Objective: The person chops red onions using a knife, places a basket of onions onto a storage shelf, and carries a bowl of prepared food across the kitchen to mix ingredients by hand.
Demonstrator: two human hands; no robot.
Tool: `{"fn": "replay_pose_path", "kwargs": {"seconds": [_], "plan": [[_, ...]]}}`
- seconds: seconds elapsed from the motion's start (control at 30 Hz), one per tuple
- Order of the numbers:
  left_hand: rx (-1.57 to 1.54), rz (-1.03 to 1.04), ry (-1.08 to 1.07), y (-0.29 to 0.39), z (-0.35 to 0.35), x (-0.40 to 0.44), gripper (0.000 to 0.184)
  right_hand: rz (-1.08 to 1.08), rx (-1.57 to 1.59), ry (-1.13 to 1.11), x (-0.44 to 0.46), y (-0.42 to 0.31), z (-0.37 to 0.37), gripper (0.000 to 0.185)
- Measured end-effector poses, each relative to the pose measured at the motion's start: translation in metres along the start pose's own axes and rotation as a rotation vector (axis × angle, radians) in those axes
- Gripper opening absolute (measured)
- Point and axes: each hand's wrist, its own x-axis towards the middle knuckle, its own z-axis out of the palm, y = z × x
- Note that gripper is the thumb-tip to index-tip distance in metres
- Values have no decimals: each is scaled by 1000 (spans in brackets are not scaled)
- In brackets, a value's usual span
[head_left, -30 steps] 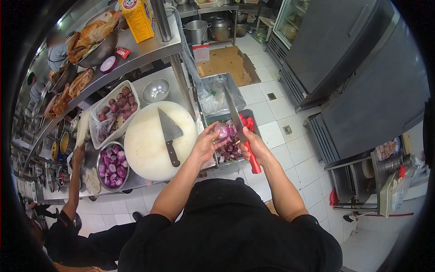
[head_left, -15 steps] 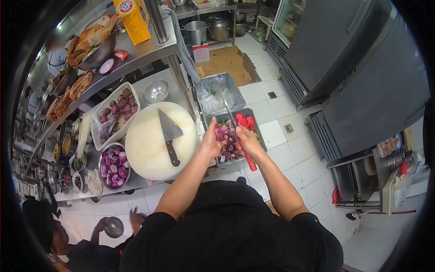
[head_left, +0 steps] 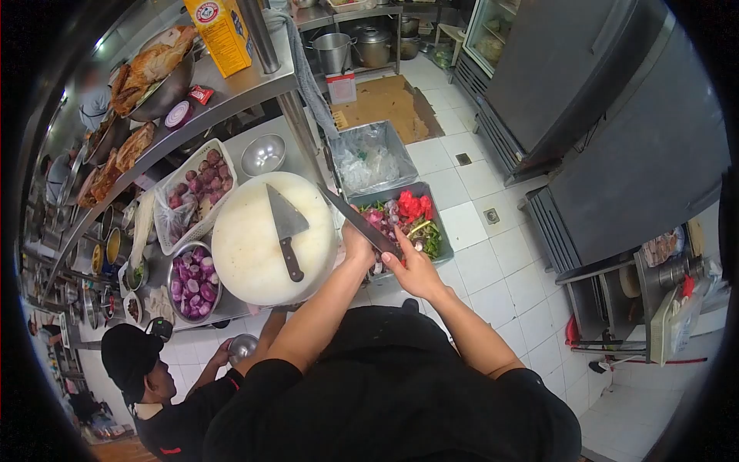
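Note:
My right hand [head_left: 417,271] is closed around the handle end of a long knife [head_left: 358,221]. Its dark blade points up and left toward the cutting board, with the flat side showing. Behind the blade is my left hand [head_left: 357,245], its fingers mostly hidden, so what it holds cannot be made out. Both hands are above a grey bin [head_left: 449,242] of red onion scraps, red pieces and green trimmings. On the round white cutting board [head_left: 246,262], a wide cleaver [head_left: 288,219] with a dark handle lies flat.
Left of the board stand a metal bowl of peeled red onions [head_left: 196,283] and a white basket [head_left: 223,202] of unpeeled ones. A lined bin [head_left: 375,158] sits beyond. At lower left, a co-worker [head_left: 165,408] holds a metal bowl [head_left: 243,348]. Fridges [head_left: 639,154] line the right.
The knife has swung left and turned, its blade now showing broadside across my left hand. My right hand has shifted slightly left and down. The co-worker has come closer with the bowl.

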Motion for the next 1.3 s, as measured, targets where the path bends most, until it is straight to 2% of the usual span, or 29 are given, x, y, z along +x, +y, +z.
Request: {"fn": "replay_pose_path", "kwargs": {"seconds": [0.03, 0.1, 0.13, 0.2, 0.27, 0.33, 0.4, 0.43, 0.47, 0.5, 0.53, 0.57, 0.67, 0.7, 0.73, 0.77, 0.83, 0.87, 1.0, 1.07, 1.17, 1.23, 1.27, 1.3], "plan": [[7, 2, -41, -2, -4, 2, 43, -1, 0, 0, 0, 5, 2, 75], [15, 3, -79, -3, -7, 4, 43, -153, 58, 78, -1, 6, 4, 74], [20, 45, -89, -3, -6, 2, 41, -150, 58, 78, -1, 1, -1, 74], [27, 81, -99, -6, -3, -1, 39, 57, 32, -81, 2, -11, -12, 72], [344, 292, -21, -9, 3, -2, 31, -9, 70, -26, 11, -6, -8, 73], [309, 268, -30, 0, 8, -8, 31, -75, 111, 31, 17, -2, -1, 74], [270, 241, -40, 7, 14, -18, 31, -132, 162, 122, 19, 0, 3, 64], [474, 332, -16, 10, 17, -25, 34, -132, 160, 123, 22, 0, 5, 64], [677, 422, 11, 10, 19, -29, 37, -42, 308, 86, 27, -1, 5, 53], [675, 421, 13, 7, 20, -31, 37, 50, 457, 47, 30, -3, 5, 44], [620, 459, 28, 4, 21, -31, 44, 20, 499, 38, 30, -6, 3, 29], [566, 497, 39, 2, 22, -30, 51, 19, 501, 42, 33, -5, 4, 29], [577, 447, -23, -9, 9, -12, 53, 2, 615, 33, 36, -3, 2, 27], [601, 416, -47, -5, 10, -13, 54, 105, 719, -19, 34, -10, -5, 27], [515, 284, -83, -1, 10, -14, 54, 207, 822, -72, 32, -16, -10, 28], [515, 285, -81, 5, 11, -14, 54, 207, 822, -75, 30, -20, -14, 28], [170, -33, -125, 21, 14, -17, 52, 366, 1085, -147, 26, -22, -23, 32], [245, -78, -366, 29, 3, -14, 45, 388, 1125, -159, 26, -18, -25, 32], [328, -9, -319, 19, -4, -9, 33, 351, 1081, -184, 27, -9, -32, 35], [114, -103, -351, 17, -15, 4, 23, 359, 1074, -153, 27, -7, -34, 36], [46, -93, -418, 26, -20, 6, 20, 371, 1083, -126, 31, 5, -38, 37], [6, -125, -412, 29, -18, 3, 18, 430, 1004, -197, 34, 11, -38, 38], [-34, -161, -406, 31, -17, 1, 17, 407, 1003, -231, 35, 13, -38, 49], [-34, -157, -404, 30, -17, 2, 17, 404, 1003, -235, 35, 10, -37, 49]]}}
